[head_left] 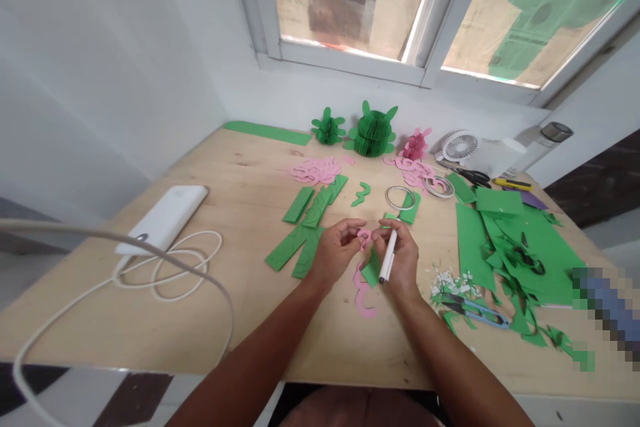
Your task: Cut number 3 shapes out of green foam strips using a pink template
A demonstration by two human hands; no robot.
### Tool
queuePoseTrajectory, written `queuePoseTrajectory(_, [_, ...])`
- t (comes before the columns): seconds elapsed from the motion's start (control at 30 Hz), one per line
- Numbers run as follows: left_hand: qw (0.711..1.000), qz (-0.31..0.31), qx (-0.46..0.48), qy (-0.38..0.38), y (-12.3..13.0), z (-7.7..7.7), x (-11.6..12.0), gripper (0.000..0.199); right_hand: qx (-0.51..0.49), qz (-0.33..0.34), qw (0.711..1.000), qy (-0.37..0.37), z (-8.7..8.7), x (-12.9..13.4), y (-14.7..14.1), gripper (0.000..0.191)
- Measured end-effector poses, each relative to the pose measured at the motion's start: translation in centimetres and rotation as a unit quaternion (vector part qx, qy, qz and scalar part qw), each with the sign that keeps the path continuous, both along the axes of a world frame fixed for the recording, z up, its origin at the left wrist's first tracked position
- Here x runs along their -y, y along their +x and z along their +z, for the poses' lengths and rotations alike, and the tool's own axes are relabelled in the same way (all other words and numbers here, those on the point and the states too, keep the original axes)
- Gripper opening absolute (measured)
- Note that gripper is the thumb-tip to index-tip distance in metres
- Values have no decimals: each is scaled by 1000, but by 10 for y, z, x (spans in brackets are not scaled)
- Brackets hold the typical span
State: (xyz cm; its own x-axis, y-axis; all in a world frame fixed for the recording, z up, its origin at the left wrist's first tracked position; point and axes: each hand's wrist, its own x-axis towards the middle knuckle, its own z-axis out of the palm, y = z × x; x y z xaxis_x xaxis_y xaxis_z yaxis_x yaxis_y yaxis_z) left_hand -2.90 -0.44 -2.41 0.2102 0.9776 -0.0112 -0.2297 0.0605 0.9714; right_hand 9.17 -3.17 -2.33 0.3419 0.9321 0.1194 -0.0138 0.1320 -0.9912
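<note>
Between both hands is a small curled pink paper cutout (365, 237). My left hand (336, 251) pinches its left side. My right hand (405, 259) has its fingertips at the right side and also holds a white pen (388, 257), dark end pointing down toward me. Under the hands lie a green paper piece (371, 269) and more wavy pink cutouts (365, 299). Green paper strips (287, 248) with drawn curves lie to the left of my left hand. A green wavy cutout (361, 194) rests just beyond the hands.
Pink cutouts (316, 171) lie in a pile farther back, before green honeycomb paper figures (373, 133). At right are green sheets (475, 250), blue thread snips (475, 310), black scissors (473, 175) and tape rolls (400, 198). A white power bank (163, 219) with a looping cable sits left.
</note>
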Motion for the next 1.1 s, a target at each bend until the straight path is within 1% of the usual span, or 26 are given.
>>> queuePoseTrajectory(0.1, [1000,-2,-3,-3,0,3,1,34,-5,6,1000,-6,0,0,0,32])
queuePoseTrajectory(0.27, [1000,-7,-3,-8,-1,5,2,36,31,-8,999,3,0,-1,1,29])
queuePoseTrajectory(0.43, [1000,-10,0,-10,-1,4,2,38,5,5,1000,-8,1,1,0,32])
queuePoseTrajectory(0.57, [1000,-13,-2,-11,-2,5,2,39,-4,3,1000,-4,0,1,0,33])
queuePoseTrajectory(0.77, [1000,-17,-12,-11,-2,5,3,41,1,1,1000,-6,-1,0,2,36])
queuePoseTrajectory(0.93, [999,-27,-23,-9,-4,6,2,41,-28,8,999,-13,-1,0,2,37])
queuePoseTrajectory(1.1, [999,-48,-26,-6,-5,6,0,45,-41,13,999,-18,1,0,2,37])
